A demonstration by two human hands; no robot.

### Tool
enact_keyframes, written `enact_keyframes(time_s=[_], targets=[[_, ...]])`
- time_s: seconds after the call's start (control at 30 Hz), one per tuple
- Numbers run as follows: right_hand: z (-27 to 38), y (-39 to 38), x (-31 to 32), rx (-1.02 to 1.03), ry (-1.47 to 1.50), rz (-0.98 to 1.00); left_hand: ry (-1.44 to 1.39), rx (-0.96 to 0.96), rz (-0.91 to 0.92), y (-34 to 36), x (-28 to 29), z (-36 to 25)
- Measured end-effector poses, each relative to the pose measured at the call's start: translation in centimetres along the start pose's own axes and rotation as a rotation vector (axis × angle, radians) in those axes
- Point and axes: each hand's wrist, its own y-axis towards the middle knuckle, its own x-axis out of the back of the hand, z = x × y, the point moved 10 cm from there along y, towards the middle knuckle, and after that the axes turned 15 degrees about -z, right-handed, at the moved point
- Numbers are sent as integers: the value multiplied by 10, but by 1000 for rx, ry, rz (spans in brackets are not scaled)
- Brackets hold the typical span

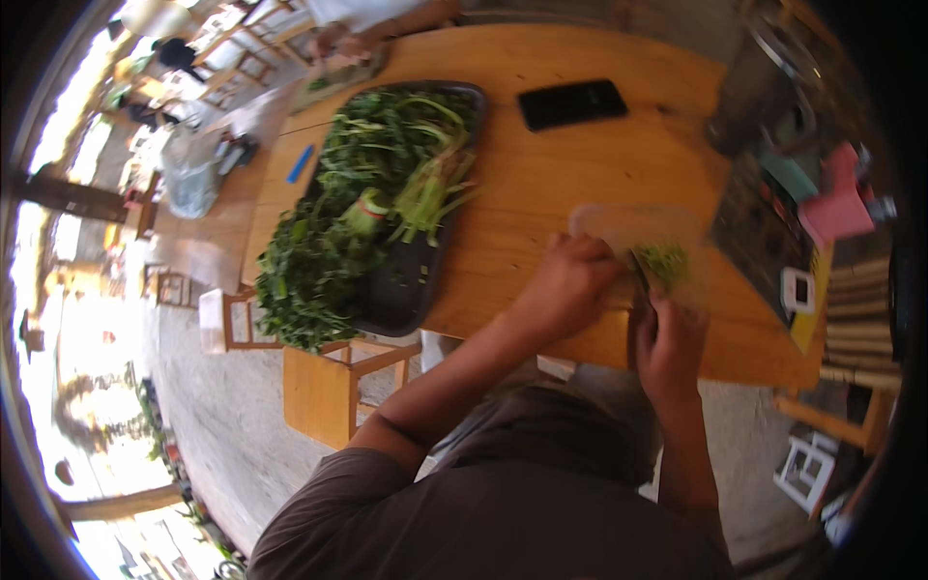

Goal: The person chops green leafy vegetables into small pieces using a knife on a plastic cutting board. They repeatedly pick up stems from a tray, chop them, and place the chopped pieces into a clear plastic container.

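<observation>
My right hand [672, 338] grips a dark knife [641, 275], its blade pointing away from me over a pale, see-through cutting board [597, 217]. Finely cut green pieces [662, 259] lie in a small heap on the board, just right of the blade. Left of the blade, my left hand [578, 282] rests on the board with its fingers curled closed; whatever is under them is hidden. A dark tray [396, 314] at the left is heaped with leafy green stalks [377, 145], and one bunch has a red band [371, 209].
A black phone [572, 103] lies beyond the board on the wooden table [527, 193]. Right of it stand a grey jug [764, 92], a pink cloth-like item [837, 205] and a small white device [797, 289]. Across the table, another person's hands [343, 46] work over a board. A blue strip [301, 163] lies beside the tray.
</observation>
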Motion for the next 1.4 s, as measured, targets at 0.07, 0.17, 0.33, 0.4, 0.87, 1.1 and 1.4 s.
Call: enact_keyframes(time_s=[0.07, 0.17, 0.33, 0.4, 0.87, 1.1, 1.4], targets=[[1, 3, 4, -32, 56, -30, 30, 32, -17, 1, 3, 2], [-6, -2, 14, -125, 79, -35, 23, 1, -42, 2, 5, -6], [-1, -6, 19, -113, 157, -102, 67, 23, 17, 6, 4, -8], [4, -6, 18, -83, 153, -89, 67, 25, 20, 5, 5, -7], [6, 4, 7, -110, 114, 10, 65, 39, 37, 5, 2, -3], [2, -2, 10, -138, 124, -3, 92, 40, 29, 5, 4, -3], [-1, -7, 16, -129, 146, -71, 118, 34, 30, 6, 7, -2]])
